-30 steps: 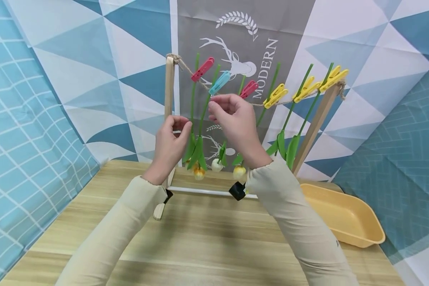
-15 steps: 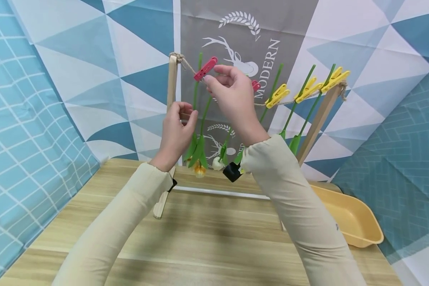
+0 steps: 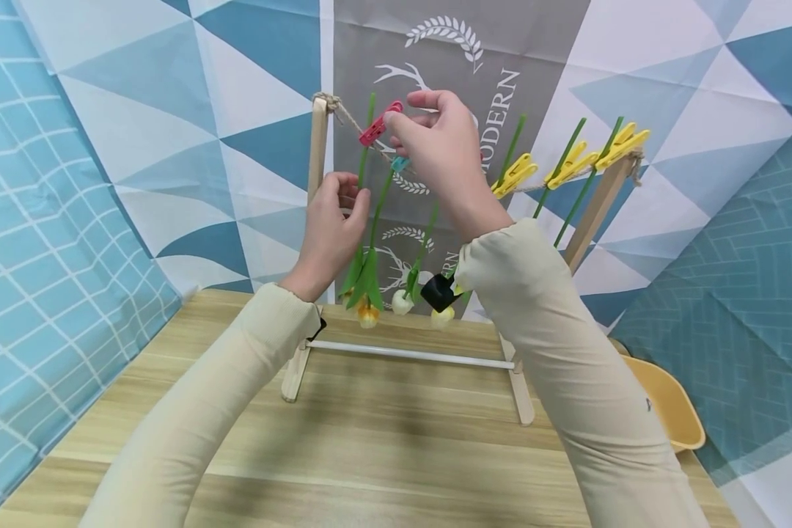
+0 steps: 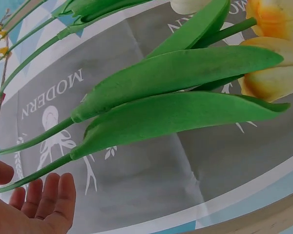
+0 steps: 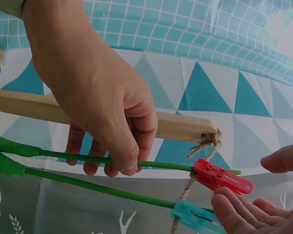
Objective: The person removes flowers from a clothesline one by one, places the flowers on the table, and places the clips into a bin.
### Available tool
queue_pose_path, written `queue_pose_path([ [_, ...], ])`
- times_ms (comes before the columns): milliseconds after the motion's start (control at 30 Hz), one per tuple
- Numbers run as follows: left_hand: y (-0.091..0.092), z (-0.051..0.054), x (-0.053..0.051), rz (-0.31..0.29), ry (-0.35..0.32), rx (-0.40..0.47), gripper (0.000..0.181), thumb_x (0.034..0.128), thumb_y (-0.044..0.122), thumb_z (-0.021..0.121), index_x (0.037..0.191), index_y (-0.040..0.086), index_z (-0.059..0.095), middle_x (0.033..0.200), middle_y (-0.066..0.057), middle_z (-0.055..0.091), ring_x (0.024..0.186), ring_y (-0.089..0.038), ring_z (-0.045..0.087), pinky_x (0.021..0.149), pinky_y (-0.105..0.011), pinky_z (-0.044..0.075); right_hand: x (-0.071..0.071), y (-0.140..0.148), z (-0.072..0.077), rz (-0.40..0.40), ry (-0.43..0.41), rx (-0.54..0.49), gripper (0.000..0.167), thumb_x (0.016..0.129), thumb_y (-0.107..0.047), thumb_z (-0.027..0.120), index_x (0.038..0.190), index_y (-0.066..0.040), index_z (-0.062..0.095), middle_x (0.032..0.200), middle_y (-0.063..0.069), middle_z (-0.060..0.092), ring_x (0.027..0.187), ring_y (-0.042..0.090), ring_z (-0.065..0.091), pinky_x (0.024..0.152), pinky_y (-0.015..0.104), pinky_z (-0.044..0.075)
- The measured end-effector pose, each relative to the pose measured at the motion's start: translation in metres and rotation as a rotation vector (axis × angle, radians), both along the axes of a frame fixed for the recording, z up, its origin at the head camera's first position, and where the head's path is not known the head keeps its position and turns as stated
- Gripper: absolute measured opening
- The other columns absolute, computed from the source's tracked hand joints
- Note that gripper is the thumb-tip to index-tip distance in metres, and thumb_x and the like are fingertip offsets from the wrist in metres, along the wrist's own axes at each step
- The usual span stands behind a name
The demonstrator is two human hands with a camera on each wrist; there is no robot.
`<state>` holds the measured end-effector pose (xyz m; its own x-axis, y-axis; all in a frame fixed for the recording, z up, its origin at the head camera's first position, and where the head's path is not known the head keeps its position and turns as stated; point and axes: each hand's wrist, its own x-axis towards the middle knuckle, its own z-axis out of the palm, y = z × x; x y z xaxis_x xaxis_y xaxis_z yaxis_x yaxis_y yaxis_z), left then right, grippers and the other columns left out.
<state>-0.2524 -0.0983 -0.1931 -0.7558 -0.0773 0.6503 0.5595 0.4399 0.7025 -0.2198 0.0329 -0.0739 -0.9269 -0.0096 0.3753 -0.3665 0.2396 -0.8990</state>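
The red clip (image 5: 222, 176) is fastened over the rope (image 5: 187, 187) near the left wooden post (image 3: 317, 147) and retains the stem (image 5: 166, 166) of the leftmost flower. The stem end projects above the rope; the blossom hangs head down, its green leaf (image 4: 180, 119) pointing toward it.

The right hand (image 3: 445, 147) is positioned at the free end of the red clip. Its thumb and fingers are spread apart, with no grip on the clip; contact between fingertips and clip cannot be determined. The left hand (image 3: 332, 224) is located lower, beside the same stem. Its thumb and relaxed fingers stand apart, the stem passing between them; whether they touch it cannot be determined.

The teal clip (image 5: 198, 219) is next along the rope, attached to a second stem and partly covered by the right hand in the head view. Three yellow clips (image 3: 515, 174) occupy the section toward the right wooden post (image 3: 594, 213). A white bar (image 3: 409, 354) joins the posts near the table (image 3: 343, 455). A yellow tray (image 3: 673, 403) is at the right, partly behind the sleeve (image 3: 581, 381).
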Motion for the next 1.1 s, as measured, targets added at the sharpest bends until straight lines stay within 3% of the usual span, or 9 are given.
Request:
queue_pose_path([
  [333,0.003,0.006,-0.003,-0.010,0.011,0.016,0.026,0.0981,0.017,0.045,0.116,0.000,0.054,0.097,-0.013,0.061,0.082,-0.017,0.053,0.072,-0.024,0.043,-0.004,0.001,0.011,0.003,-0.087,0.117,0.048,0.089,-0.026,0.062,0.132,-0.015,0.047,0.116,0.003,0.065,0.095,0.014,0.065,0.083,0.023,0.050],
  [633,0.002,0.007,-0.004,-0.031,0.002,0.039,0.025,0.0993,0.016,0.043,0.115,-0.001,0.054,0.100,-0.017,0.063,0.086,-0.020,0.059,0.069,-0.022,0.043,-0.008,0.000,0.017,0.080,-0.162,0.163,0.058,0.091,-0.025,0.060,0.142,-0.013,0.036,0.125,0.003,0.060,0.103,0.017,0.064,0.089,0.021,0.049],
  [800,0.004,0.009,-0.004,-0.047,-0.031,0.035,0.026,0.0999,0.017,0.041,0.116,0.001,0.052,0.101,-0.016,0.063,0.091,-0.022,0.061,0.075,-0.026,0.047,-0.011,0.000,0.019,0.077,-0.179,0.099,0.054,0.091,-0.020,0.060,0.140,-0.012,0.040,0.117,0.005,0.065,0.097,0.017,0.065,0.085,0.022,0.050],
  [1100,0.007,0.015,0.002,-0.163,-0.070,0.145,0.027,0.1008,0.017,0.037,0.119,0.001,0.050,0.096,-0.013,0.057,0.083,-0.019,0.056,0.075,-0.029,0.049,-0.014,0.001,0.021,0.058,-0.151,0.077,0.032,0.089,-0.014,0.062,0.120,-0.005,0.060,0.106,0.008,0.068,0.092,0.016,0.066,0.081,0.020,0.052],
])
